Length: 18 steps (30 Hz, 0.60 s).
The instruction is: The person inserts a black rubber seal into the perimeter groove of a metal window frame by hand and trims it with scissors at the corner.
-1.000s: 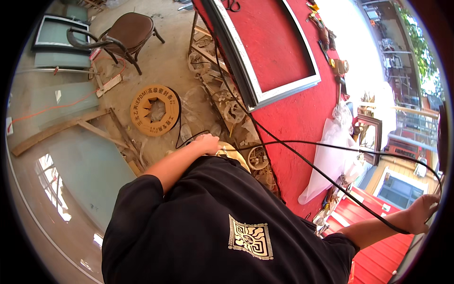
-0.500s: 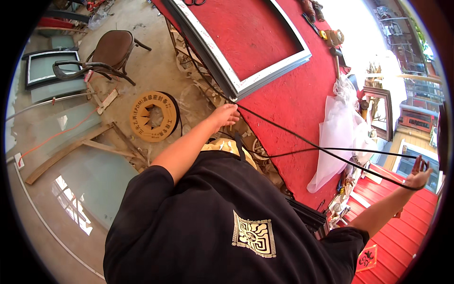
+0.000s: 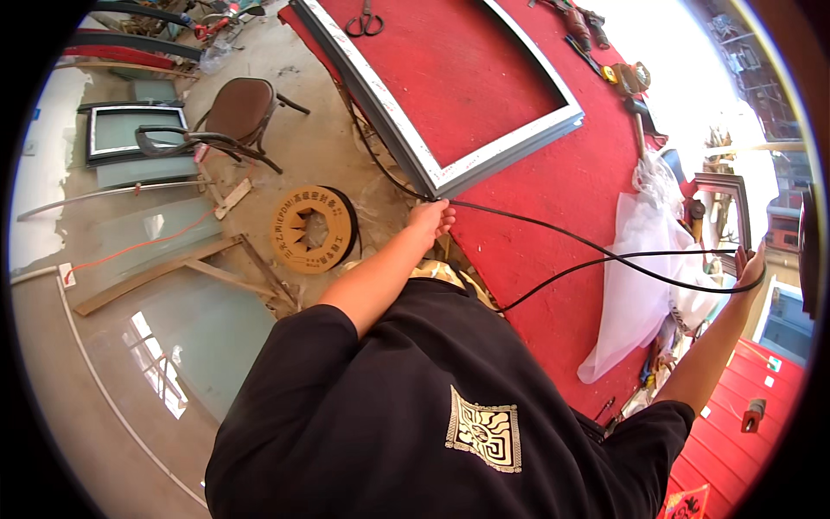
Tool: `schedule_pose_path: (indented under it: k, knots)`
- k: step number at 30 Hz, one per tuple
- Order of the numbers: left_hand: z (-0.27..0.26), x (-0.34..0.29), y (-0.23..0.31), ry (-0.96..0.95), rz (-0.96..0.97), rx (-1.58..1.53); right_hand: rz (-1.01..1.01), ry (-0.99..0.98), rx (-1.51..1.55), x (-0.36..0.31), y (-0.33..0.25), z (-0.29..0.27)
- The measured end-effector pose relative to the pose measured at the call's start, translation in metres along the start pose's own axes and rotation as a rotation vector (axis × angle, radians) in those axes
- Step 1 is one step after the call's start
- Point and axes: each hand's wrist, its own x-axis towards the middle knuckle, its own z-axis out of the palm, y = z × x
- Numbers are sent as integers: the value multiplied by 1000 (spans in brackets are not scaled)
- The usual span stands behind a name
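Note:
A long black rubber strip (image 3: 553, 232) runs along the left side of a grey and white window frame (image 3: 471, 162) and past its near corner. There my left hand (image 3: 430, 221) is closed on the strip, fingers curled, just below the corner. Out to the right, my right hand (image 3: 749, 265) holds a loop of the same strip, which bends round the hand and comes back left, crossing itself over the red table (image 3: 527, 259). That returning length drops out of sight by my waist. My right fingers are partly hidden by the loop and the bright background.
Scissors (image 3: 365, 21) lie inside the frame. Along the table's far right are a hammer (image 3: 638, 121), a power drill (image 3: 577, 26) and white plastic sheeting (image 3: 618, 285). Left on the floor stand a cardboard reel (image 3: 290, 251), a brown chair (image 3: 240, 112) and glass panes (image 3: 203, 337).
My right hand has moved inward and farther from my body, and the strip now curves more slackly. My left hand stays at the frame's corner. The whole view has shifted slightly.

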Motion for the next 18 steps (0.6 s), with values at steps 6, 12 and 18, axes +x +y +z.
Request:
schedule_pose_path:
  k: [6,12,18]
  knots:
    - [-1,-14,-10,73,50,239,-707,-310,-1047,-13,89,79]
    - [-18,-45,-7,-31,113,411,-606,-845,-653,-242,77,206]
    - [-25,-52,8,-125,178,623,-687,-1285,-447,-431,135,301]
